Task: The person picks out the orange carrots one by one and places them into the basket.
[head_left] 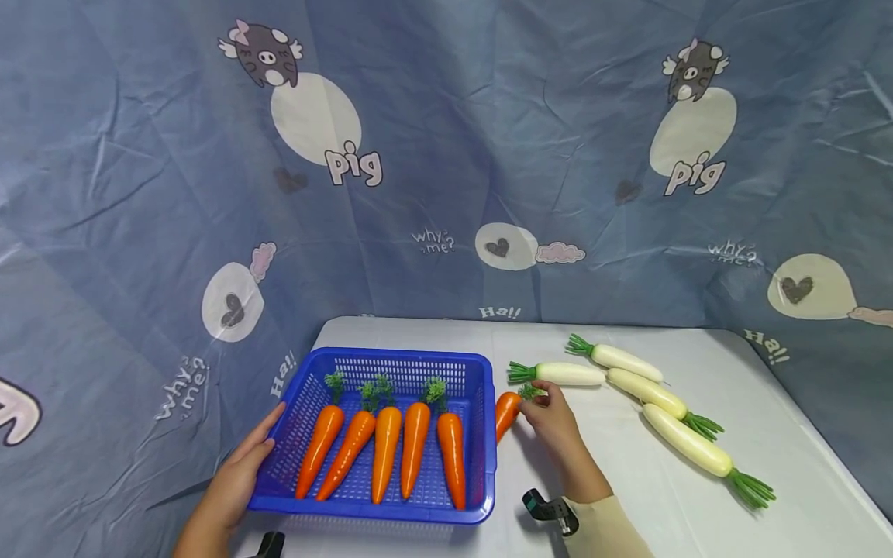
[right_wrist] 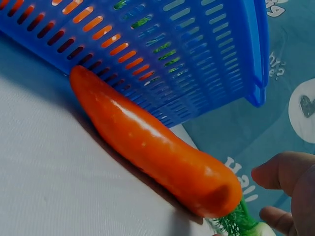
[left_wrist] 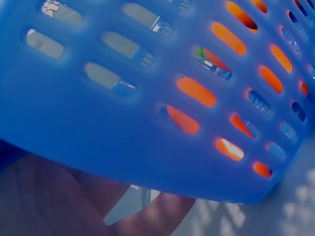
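A blue plastic basket (head_left: 363, 513) holds several orange carrots (head_left: 415, 449) with green tops, laid side by side. My left hand (head_left: 240, 461) grips the basket at its left side; the left wrist view shows fingers (left_wrist: 152, 214) at the edge below the slotted wall. One more carrot (right_wrist: 157, 147) lies on the white table outside the basket, against its right wall. My right hand (head_left: 554, 422) is at this carrot's leafy top (right_wrist: 236, 221). Thumb and finger stand apart there, with a gap between the thumb (right_wrist: 280, 172) and the carrot.
Several white radishes (head_left: 568, 374) with green leaves lie on the right half of the white table (head_left: 698, 527), some touching end to end. A blue printed cloth (head_left: 432, 116) hangs behind and on both sides of the table.
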`<state>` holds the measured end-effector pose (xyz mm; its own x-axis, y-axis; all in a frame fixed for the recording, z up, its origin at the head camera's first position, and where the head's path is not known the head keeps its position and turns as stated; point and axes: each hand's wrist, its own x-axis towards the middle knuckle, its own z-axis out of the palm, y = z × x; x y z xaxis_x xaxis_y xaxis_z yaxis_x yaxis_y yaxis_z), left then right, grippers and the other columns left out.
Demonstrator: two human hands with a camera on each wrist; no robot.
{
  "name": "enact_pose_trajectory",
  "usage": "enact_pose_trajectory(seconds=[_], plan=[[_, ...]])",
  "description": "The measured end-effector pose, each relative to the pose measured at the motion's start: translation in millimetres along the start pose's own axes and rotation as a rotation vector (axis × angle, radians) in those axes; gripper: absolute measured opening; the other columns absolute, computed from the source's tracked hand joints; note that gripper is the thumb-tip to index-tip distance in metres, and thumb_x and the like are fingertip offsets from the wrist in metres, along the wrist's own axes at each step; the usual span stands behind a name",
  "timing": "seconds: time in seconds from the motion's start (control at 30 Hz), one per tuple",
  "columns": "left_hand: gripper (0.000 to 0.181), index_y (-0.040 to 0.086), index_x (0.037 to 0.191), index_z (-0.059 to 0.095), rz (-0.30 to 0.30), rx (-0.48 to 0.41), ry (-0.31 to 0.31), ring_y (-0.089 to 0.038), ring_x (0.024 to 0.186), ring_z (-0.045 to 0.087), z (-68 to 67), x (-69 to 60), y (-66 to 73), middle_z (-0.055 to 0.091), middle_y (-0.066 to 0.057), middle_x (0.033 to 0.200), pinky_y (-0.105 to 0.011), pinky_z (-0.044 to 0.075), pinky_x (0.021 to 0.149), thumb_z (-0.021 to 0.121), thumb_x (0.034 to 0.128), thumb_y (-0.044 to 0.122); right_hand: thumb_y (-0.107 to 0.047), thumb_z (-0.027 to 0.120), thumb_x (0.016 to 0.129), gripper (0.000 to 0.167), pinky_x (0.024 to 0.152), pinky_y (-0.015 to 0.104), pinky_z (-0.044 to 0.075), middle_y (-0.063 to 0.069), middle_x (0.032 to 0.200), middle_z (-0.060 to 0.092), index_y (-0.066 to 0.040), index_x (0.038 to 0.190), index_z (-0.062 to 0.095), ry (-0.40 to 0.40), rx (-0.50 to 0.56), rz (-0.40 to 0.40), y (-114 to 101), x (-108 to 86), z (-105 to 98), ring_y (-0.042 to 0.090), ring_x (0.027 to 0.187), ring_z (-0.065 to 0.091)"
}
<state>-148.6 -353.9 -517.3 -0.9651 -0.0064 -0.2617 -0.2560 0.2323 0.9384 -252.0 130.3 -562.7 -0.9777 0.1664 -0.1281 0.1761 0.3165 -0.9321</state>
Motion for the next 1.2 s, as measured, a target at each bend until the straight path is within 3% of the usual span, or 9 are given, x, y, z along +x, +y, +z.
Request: enact_pose_trajectory(seconds=[0.3,0.43,0.5,0.63,0.7,0.87,0.97,1.2], plan=[[0.057,0.025,0.17,0.011,0.014,0.023,-0.001,-0.046,0.156,0.012,0.8,-2.1,0.4,0.0,-0.02,0.175,-0.066,0.023,0.118,0.02,0.1144,0.018,-0.021,0.072,0.089,0.056,0.076,0.033,0.051,0.023,0.121,0.064,-0.003,0.14,0.057,-0.02,-0.072,-0.011,-1.1,2.4,4.8,0.031,0.1,0.062],[0.057,0.024,0.17,0.011,0.02,0.018,-0.004,-0.046,0.157,0.009,0.9,-2.7,1.2,-0.001,-0.02,0.175,-0.066,0.02,0.119,0.021,0.1143,0.018,-0.021,0.073,0.089,0.057,0.075,0.033,0.052,0.024,0.12,0.064,-0.001,0.14,0.057,-0.033,-0.077,-0.024,-2.3,1.8,6.5,0.031,0.099,0.062],[0.057,0.024,0.17,0.011,0.018,0.027,-0.003,-0.046,0.157,0.009,0.5,-2.8,1.3,0.0,-0.02,0.175,-0.06,0.026,0.118,0.022,0.1143,0.018,-0.021,0.074,0.089,0.058,0.076,0.033,0.053,0.024,0.123,0.064,-0.002,0.14,0.057,-0.035,-0.083,-0.025,-3.4,1.3,7.2,0.031,0.101,0.062],[0.057,0.025,0.17,0.013,0.015,0.038,-0.001,-0.044,0.157,0.01,-0.3,-3.0,0.7,0.001,-0.019,0.176,-0.037,0.034,0.108,0.023,0.1145,0.02,-0.021,0.074,0.089,0.058,0.077,0.036,0.055,0.024,0.122,0.064,-0.003,0.141,0.057,-0.043,-0.092,-0.03,-4.9,1.0,8.5,0.033,0.102,0.062],[0.057,0.024,0.17,0.013,0.014,0.038,0.0,-0.043,0.157,0.009,-0.1,-3.0,0.5,0.001,-0.018,0.176,-0.036,0.033,0.108,0.023,0.1145,0.02,-0.021,0.074,0.089,0.057,0.078,0.038,0.054,0.024,0.12,0.065,-0.002,0.14,0.058,-0.048,-0.103,-0.035,-5.2,0.8,9.3,0.033,0.101,0.062],[0.057,0.025,0.17,0.012,0.002,0.015,-0.003,-0.043,0.158,0.007,1.7,-2.5,0.5,-0.001,-0.018,0.176,-0.057,0.022,0.119,0.023,0.1144,0.019,-0.02,0.073,0.088,0.057,0.078,0.038,0.054,0.022,0.118,0.064,-0.002,0.14,0.057,-0.05,-0.109,-0.016,-5.8,0.4,11.9,0.032,0.098,0.06],[0.057,0.027,0.17,0.01,-0.018,0.002,-0.005,-0.044,0.158,0.007,2.4,-2.1,0.7,-0.003,-0.018,0.176,-0.064,0.019,0.121,0.021,0.1142,0.018,-0.018,0.074,0.087,0.058,0.075,0.036,0.054,0.022,0.116,0.063,-0.002,0.14,0.057,-0.044,-0.109,-0.012,-6.5,0.7,13.6,0.031,0.094,0.06],[0.058,0.025,0.17,0.011,-0.028,-0.011,0.003,-0.045,0.159,0.0,1.1,-0.1,3.0,-0.005,-0.017,0.176,-0.069,0.008,0.123,0.022,0.1138,0.016,-0.016,0.072,0.086,0.059,0.07,0.032,0.053,0.021,0.112,0.066,-0.001,0.141,0.057,-0.056,-0.08,-0.008,-9.4,5.1,20.0,0.028,0.088,0.062]])
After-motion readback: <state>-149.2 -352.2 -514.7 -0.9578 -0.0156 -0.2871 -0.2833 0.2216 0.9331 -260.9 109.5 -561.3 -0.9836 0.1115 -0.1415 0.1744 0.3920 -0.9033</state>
